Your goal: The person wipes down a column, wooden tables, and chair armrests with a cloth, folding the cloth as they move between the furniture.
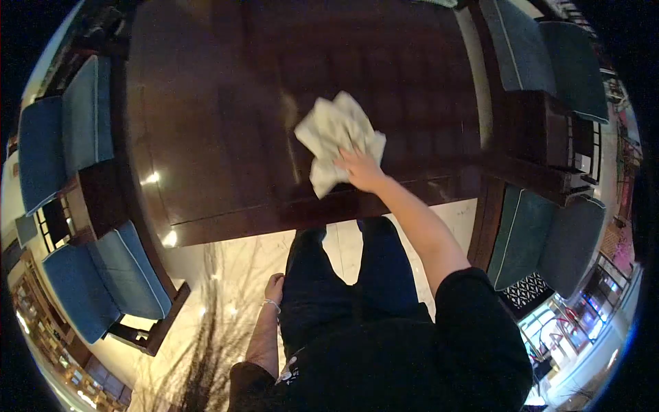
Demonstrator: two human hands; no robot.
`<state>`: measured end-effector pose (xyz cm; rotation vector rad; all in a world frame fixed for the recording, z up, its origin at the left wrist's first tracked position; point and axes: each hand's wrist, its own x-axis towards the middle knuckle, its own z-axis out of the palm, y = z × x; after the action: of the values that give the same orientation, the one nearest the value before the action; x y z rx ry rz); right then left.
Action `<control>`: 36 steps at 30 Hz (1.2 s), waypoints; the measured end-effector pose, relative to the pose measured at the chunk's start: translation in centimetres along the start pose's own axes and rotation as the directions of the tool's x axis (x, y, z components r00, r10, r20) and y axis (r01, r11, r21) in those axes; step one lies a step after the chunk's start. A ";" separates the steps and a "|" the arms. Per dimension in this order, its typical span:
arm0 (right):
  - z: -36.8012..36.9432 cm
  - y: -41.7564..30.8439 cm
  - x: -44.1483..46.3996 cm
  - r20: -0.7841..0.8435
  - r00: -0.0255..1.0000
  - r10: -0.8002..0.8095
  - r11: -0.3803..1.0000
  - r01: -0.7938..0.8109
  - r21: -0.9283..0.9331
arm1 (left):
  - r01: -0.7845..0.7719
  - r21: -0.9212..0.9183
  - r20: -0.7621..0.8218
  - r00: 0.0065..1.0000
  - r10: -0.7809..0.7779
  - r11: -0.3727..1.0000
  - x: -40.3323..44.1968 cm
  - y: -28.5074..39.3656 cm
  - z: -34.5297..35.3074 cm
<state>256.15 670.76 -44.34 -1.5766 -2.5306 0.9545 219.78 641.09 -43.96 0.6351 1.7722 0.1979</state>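
A crumpled off-white cloth [334, 128] lies on the dark, glossy wooden table [226, 158], near the edge closest to me. Reaching forward, my right hand [360, 170] presses down on the cloth's near right part, with its fingers bent into the folds. Part of the cloth under the fingers is hidden. My left hand [274, 287] hangs low beside my left thigh, away from the table. Its fingers look curled in, and nothing shows in them. A pale bracelet [271, 303] circles that wrist.
Blue cushioned chairs [130, 271] with dark wooden frames stand along the left side. More cushioned chairs [525, 233] line the right side, close to the table. Light tiled flooring [233, 275] lies below, with dark branching shadows or strands across it at the left.
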 end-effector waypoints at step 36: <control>18.0 -11.0 -49.3 0.497 0.656 0.568 0.520 -0.754 0.402 | -0.976 -0.200 0.105 0.067 0.992 0.087 -45.0 28.7 -19.6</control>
<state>265.79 618.31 -38.79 -2.3089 -1.3553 1.9462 218.02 645.78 12.64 1.7172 0.7488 1.1217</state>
